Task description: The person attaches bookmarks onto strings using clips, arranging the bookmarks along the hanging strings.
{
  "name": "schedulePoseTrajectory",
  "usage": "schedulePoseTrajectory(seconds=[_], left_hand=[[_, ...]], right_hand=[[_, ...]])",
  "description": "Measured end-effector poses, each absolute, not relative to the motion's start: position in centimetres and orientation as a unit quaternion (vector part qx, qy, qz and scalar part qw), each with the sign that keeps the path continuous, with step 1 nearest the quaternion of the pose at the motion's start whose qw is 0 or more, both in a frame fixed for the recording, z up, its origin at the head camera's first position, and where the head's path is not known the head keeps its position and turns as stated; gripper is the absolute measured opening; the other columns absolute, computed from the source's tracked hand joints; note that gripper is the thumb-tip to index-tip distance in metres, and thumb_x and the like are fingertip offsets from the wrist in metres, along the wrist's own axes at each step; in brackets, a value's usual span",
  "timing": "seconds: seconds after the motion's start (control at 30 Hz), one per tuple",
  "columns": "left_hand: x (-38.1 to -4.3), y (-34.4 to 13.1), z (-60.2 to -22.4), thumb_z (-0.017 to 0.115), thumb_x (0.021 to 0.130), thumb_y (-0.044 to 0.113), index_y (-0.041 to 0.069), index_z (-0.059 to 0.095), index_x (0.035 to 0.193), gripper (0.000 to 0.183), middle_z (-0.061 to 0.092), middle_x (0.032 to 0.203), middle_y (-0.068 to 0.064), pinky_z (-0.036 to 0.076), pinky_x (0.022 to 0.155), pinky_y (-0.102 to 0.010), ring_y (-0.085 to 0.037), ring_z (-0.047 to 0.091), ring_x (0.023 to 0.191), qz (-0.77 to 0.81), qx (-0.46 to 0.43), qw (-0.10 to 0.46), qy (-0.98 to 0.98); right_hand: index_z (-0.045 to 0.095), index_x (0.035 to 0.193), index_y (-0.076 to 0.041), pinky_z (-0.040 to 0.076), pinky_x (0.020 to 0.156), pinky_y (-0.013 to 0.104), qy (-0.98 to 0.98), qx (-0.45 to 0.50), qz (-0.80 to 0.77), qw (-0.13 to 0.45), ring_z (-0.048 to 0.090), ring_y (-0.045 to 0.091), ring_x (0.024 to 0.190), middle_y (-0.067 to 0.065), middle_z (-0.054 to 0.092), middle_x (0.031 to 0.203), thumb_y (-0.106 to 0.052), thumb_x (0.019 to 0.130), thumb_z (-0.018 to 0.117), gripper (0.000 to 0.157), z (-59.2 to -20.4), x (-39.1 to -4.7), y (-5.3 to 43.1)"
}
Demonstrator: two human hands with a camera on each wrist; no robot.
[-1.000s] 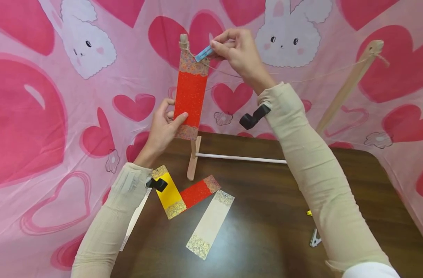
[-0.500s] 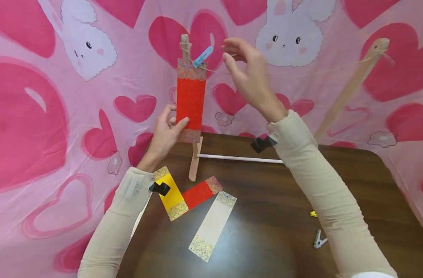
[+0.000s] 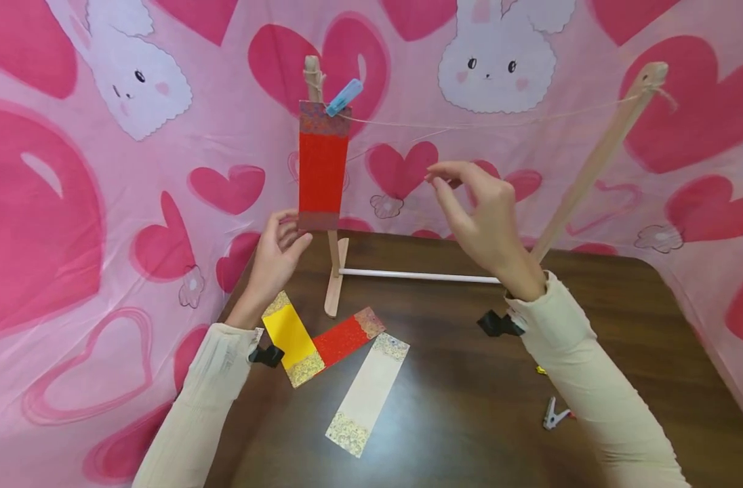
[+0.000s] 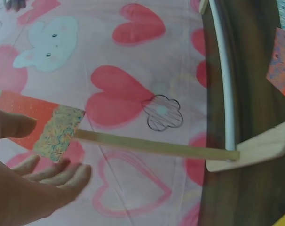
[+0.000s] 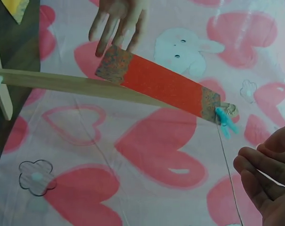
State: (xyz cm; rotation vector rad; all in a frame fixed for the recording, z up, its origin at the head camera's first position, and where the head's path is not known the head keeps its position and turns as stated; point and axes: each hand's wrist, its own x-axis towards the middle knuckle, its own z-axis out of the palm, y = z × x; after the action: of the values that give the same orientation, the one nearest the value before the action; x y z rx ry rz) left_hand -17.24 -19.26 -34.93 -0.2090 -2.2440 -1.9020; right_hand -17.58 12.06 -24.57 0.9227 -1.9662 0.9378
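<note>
A red card with patterned ends [image 3: 324, 173] hangs from the string [image 3: 432, 125], held by a light blue clothespin [image 3: 345, 97] near the left wooden post [image 3: 313, 74]. Just below and left of the card's lower end is my left hand [image 3: 274, 254], its fingers loosely bent. In the left wrist view the thumb and fingers stand apart, with the card's patterned end [image 4: 60, 132] beyond them. My right hand [image 3: 484, 213] hovers in the air right of the card, fingers relaxed and holding nothing. The right wrist view shows that hand [image 5: 269, 174] apart from the clothespin [image 5: 225, 120].
On the brown table [image 3: 457, 379] lie a yellow card [image 3: 292, 337], another red card [image 3: 347, 339] and a white card [image 3: 368, 394]. A white clothespin [image 3: 553, 415] lies at the right. A white rod [image 3: 420, 276] runs between the posts; the right post [image 3: 603, 159] leans outward.
My right hand has let go of the blue clothespin and moved down and right. My left hand has released the red card and dropped slightly, and the card now hangs by itself.
</note>
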Motion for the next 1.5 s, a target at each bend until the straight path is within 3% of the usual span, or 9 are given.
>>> schedulePoseTrajectory(seconds=[0.2,0.4,0.83,1.07,1.23,1.5], left_hand=[[-15.5,-20.3,-36.4,0.062,0.098,0.013,0.005,0.036,0.143,0.052,0.045,0.141,-0.019,0.043,0.106,-0.051,-0.034,0.051,0.129,-0.578,-0.056,0.094,-0.808],[-13.1,-20.1,-37.4,0.064,0.098,0.018,0.007,0.039,0.142,0.052,0.047,0.14,-0.018,0.045,0.1,-0.058,-0.039,0.053,0.124,-0.519,-0.067,0.079,-0.849],[-8.4,-18.3,-39.5,0.072,0.091,0.015,0.006,0.044,0.136,0.054,0.053,0.132,-0.015,0.052,0.087,-0.051,-0.037,0.054,0.119,-0.442,-0.086,0.027,-0.893],[-6.4,-17.9,-40.9,0.074,0.089,0.016,0.006,0.045,0.136,0.056,0.052,0.133,-0.013,0.051,0.091,-0.051,-0.033,0.053,0.119,-0.442,-0.053,-0.015,-0.895],[-5.3,-17.4,-41.5,0.076,0.087,0.018,0.009,0.043,0.137,0.06,0.05,0.136,-0.011,0.051,0.093,-0.05,-0.031,0.051,0.121,-0.444,-0.019,-0.048,-0.895],[-4.0,-16.6,-42.6,0.076,0.087,0.016,0.007,0.046,0.136,0.059,0.053,0.132,-0.012,0.052,0.089,-0.048,-0.032,0.051,0.116,-0.439,-0.008,-0.056,-0.897]], right_hand=[[0.073,0.106,0.001,0.05,0.085,0.021,-0.79,0.335,0.38,0.345,0.067,0.018,0.088,0.008,0.074,0.1,0.0,0.091,0.068,0.016,-26.3,-15.9,14.1],[0.072,0.107,0.002,0.049,0.087,0.021,-0.809,0.331,0.363,0.323,0.067,0.021,0.088,0.01,0.074,0.1,0.001,0.09,0.068,0.018,-27.5,-14.5,15.7],[0.074,0.105,-0.004,0.044,0.086,0.016,-0.834,0.305,0.342,0.307,0.065,0.016,0.093,0.003,0.073,0.1,0.006,0.085,0.071,0.022,-31.7,-11.5,18.8],[0.073,0.106,-0.004,0.04,0.099,0.017,-0.853,0.273,0.343,0.282,0.064,0.017,0.1,0.006,0.073,0.101,0.005,0.085,0.071,0.022,-33.7,-9.9,20.5],[0.074,0.106,-0.006,0.039,0.091,0.012,-0.858,0.25,0.345,0.286,0.062,0.015,0.096,0.005,0.073,0.102,0.006,0.084,0.071,0.025,-35.1,-8.6,21.7],[0.073,0.111,-0.01,0.038,0.078,0.012,-0.879,0.199,0.333,0.278,0.057,0.005,0.092,0.003,0.072,0.104,0.006,0.085,0.071,0.031,-37.7,-5.9,23.8]])
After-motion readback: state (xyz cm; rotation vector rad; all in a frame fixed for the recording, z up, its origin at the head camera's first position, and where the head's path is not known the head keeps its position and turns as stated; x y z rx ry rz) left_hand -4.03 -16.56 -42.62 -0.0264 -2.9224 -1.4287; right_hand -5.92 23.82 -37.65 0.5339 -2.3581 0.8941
